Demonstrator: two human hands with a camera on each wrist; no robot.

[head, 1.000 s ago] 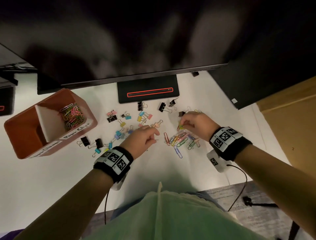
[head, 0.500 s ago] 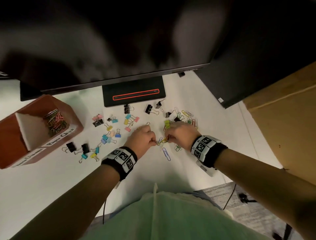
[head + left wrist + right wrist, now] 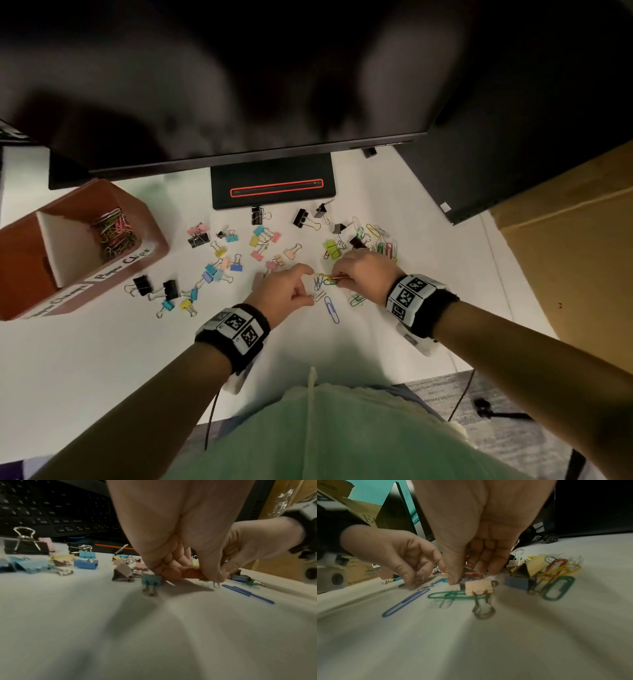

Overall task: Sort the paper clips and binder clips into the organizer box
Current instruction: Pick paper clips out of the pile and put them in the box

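My right hand (image 3: pixel 359 277) pinches a small bunch of coloured paper clips (image 3: pixel 327 278) just above the white table; the right wrist view shows them under its thumb (image 3: pixel 471 574). Close on its left, my left hand (image 3: pixel 291 287) has curled fingers whose tips pinch a small silver paper clip (image 3: pixel 216 585) at the table. A blue paper clip (image 3: pixel 332 310) and a green one (image 3: pixel 450 596) lie loose below the hands. More paper clips (image 3: pixel 380 240) are heaped behind the right hand. Binder clips (image 3: pixel 219 270) are scattered to the left. The red organizer box (image 3: pixel 159 251) stands far left, with paper clips (image 3: pixel 114 233) in one compartment.
A black monitor base (image 3: pixel 272 185) stands behind the clips, under a dark screen. A keyboard (image 3: pixel 51 507) shows in the left wrist view. A cardboard box (image 3: pixel 565 257) borders the table on the right. A cream binder clip (image 3: pixel 479 588) lies right by my right thumb.
My right hand has come from the clip pile toward the left hand, with paper clips in its fingers. The two hands now nearly touch. The head has shifted a little.
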